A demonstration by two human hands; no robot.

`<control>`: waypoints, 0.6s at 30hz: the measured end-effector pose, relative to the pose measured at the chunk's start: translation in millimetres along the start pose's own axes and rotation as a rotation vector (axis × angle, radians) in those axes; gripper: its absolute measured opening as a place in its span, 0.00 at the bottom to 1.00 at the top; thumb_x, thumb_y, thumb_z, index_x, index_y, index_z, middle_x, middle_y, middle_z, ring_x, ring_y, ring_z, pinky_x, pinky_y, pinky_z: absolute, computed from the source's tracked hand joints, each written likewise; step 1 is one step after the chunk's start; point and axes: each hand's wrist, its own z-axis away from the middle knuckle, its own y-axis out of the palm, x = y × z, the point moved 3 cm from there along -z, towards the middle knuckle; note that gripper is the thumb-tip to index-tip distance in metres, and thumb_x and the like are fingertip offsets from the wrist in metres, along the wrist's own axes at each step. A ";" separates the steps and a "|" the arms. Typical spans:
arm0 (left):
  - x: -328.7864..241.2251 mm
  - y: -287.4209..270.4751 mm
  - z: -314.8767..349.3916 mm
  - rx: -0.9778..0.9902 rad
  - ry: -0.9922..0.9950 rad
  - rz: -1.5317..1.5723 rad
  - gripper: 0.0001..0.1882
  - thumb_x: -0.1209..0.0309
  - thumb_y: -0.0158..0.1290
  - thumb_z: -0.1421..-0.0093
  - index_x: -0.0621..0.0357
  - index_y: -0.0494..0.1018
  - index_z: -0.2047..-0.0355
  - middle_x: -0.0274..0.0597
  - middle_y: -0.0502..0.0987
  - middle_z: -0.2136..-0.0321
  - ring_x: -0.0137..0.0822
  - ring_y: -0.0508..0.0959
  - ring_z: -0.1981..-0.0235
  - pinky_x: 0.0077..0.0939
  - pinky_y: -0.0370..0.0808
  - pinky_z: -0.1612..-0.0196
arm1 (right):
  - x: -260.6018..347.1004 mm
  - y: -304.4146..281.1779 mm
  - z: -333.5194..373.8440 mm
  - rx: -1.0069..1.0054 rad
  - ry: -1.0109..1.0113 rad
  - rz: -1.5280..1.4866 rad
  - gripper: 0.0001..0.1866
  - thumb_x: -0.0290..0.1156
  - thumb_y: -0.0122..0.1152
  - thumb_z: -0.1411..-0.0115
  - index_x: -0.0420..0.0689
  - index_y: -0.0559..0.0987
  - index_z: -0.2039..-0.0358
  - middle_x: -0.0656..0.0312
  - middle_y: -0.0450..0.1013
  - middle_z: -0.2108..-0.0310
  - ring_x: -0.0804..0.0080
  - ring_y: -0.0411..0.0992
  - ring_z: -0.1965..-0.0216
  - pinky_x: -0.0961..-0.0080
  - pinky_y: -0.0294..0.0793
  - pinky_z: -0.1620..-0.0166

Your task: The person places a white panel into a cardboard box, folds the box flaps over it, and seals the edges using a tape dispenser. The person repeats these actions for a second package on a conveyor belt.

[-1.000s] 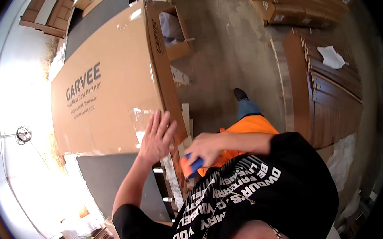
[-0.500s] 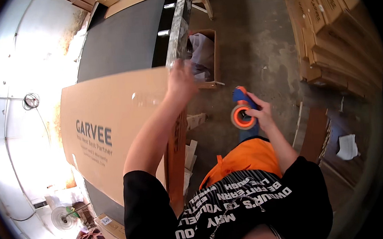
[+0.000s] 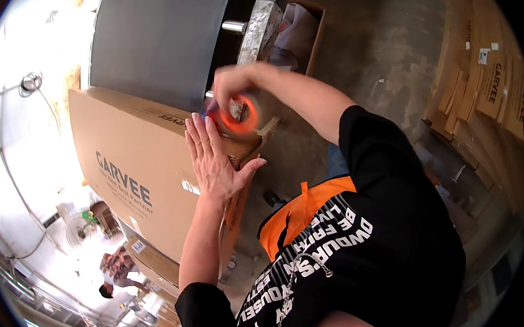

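A large flat brown cardboard box (image 3: 146,153) lies on a table with a dark belt. My left hand (image 3: 212,167) rests flat on its top face near the right edge, fingers stretched and thumb out to the side. Just beyond it, at the box's far right corner, my right hand (image 3: 232,83) grips a tape dispenser (image 3: 239,118) with an orange ring and a blue part. The dispenser is smeared by motion and partly hidden by my hand, so whether its tape touches the box cannot be seen.
The dark belt surface (image 3: 156,37) stretches beyond the box, edged by a tape-wrapped rail (image 3: 261,27). An open carton (image 3: 317,41) with grey wrapping stands on the floor beside it. Stacked flat cartons (image 3: 481,87) lean at the right. Another person (image 3: 117,268) bends at the lower left.
My right hand has carried the tape dispenser from beside my body to the box's far corner. My left hand has come back from the rail and lies on the box. The view has turned.
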 end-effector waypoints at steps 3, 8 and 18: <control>0.5 -3.3 0.1 0.238 -0.007 -0.174 0.49 0.36 0.45 0.41 0.57 0.48 0.30 0.51 0.46 0.30 0.62 0.39 0.29 0.53 0.37 0.30 | -29.7 27.7 57.4 0.216 -0.130 0.188 0.32 0.28 0.68 0.62 0.50 0.81 0.49 0.64 0.79 0.74 0.83 0.72 0.74 0.79 0.73 0.70; -2.3 -3.0 -3.2 0.034 -0.045 0.051 0.18 0.63 0.43 0.35 0.54 0.81 0.74 0.34 0.81 0.68 0.48 0.69 0.41 0.53 0.42 0.30 | -56.5 124.3 140.5 0.065 -0.025 0.378 0.29 0.42 0.66 0.65 0.52 0.84 0.56 0.54 0.78 0.68 0.56 0.77 0.70 0.63 0.77 0.64; 18.6 8.6 -3.4 -0.113 -0.438 -0.003 0.24 0.59 0.39 0.30 0.57 0.82 0.70 0.38 0.72 0.43 0.47 0.60 0.34 0.48 0.40 0.29 | -40.2 230.9 124.9 0.176 -0.226 0.463 0.45 0.37 0.68 0.58 0.43 0.64 0.37 0.48 0.63 0.41 0.48 0.68 0.45 0.59 0.71 0.45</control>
